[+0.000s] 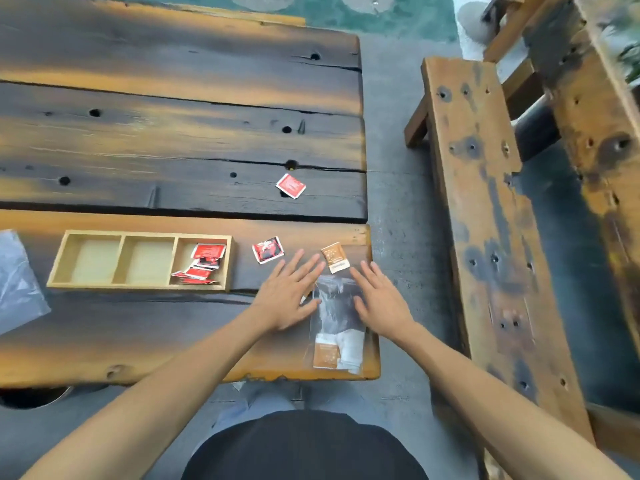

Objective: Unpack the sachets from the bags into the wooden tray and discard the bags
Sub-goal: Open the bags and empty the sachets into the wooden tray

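We flank the limp, slippery clear plastic bag with left hand and right hand spread flat, holding nothing; pinching its sealed bottom corners looks wisest.

An outdoor seating spot, likely a café terrace or garden patio: a rough table of thick, scorched dark-and-orange wooden planks with knot holes, a matching weathered plank bench beside it, and grey concrete paving meeting green ground beyond.
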`<act>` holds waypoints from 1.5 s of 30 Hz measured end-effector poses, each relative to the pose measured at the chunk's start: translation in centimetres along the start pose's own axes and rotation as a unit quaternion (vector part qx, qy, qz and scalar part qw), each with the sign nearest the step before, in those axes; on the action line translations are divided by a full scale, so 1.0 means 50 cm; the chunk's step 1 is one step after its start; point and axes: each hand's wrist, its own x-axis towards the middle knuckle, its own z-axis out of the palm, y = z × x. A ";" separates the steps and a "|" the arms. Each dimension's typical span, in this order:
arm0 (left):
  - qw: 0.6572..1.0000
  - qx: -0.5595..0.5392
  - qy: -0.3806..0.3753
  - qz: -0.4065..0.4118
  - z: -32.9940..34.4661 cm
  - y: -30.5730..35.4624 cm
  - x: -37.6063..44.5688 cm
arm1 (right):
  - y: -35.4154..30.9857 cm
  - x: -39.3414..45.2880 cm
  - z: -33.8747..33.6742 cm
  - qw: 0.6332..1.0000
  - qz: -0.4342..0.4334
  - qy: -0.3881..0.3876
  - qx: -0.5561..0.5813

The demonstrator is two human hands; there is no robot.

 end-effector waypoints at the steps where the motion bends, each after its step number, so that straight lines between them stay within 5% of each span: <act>1: 1.000 0.006 -0.011 0.005 0.004 0.019 0.023 | 0.019 -0.001 0.000 1.000 0.010 -0.003 0.009; 9: 0.995 0.050 -0.081 0.028 0.029 0.118 0.146 | 0.076 0.015 0.005 0.996 0.013 -0.024 0.082; 19: 0.998 0.045 -0.048 0.010 0.013 0.128 0.159 | 0.089 0.005 -0.002 0.991 -0.020 0.036 0.131; 29: 0.988 -0.118 -0.093 -0.029 -0.104 0.118 0.076 | 0.052 -0.041 -0.055 0.970 -0.072 0.096 0.213; 35: 0.971 -0.202 -0.033 -0.120 -0.153 0.129 0.003 | 0.002 -0.055 -0.087 0.952 -0.078 0.091 0.281; 41: 0.897 -0.363 0.057 -0.245 -0.170 0.134 -0.065 | -0.064 -0.087 -0.108 0.908 -0.012 0.147 0.393; 45: 0.751 -0.558 0.111 -0.335 -0.174 0.148 -0.097 | -0.119 -0.103 -0.104 0.862 0.047 0.113 0.491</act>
